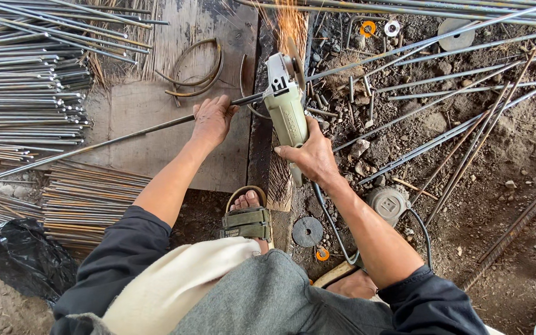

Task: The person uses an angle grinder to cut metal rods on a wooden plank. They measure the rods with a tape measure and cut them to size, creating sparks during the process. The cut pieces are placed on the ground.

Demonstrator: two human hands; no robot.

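Note:
My right hand [310, 156] grips the body of a pale green angle grinder [285, 102]. Its disc meets a long thin steel rod [125, 136] and throws orange sparks [290, 22] toward the top of the view. With my left hand [211, 120] I press that rod down on a wooden board [156, 118], just left of the grinder. The rod runs from the far left edge up to the disc. My sandalled foot [247, 217] rests by the board's near edge.
Bundles of cut steel rods [26, 80] lie stacked at the left, beside a black plastic bag [26, 257]. More long rods [442, 74] cross the dirt ground at right. Used grinding discs [308, 231], a round socket [388, 203] and the grinder's cable lie nearby.

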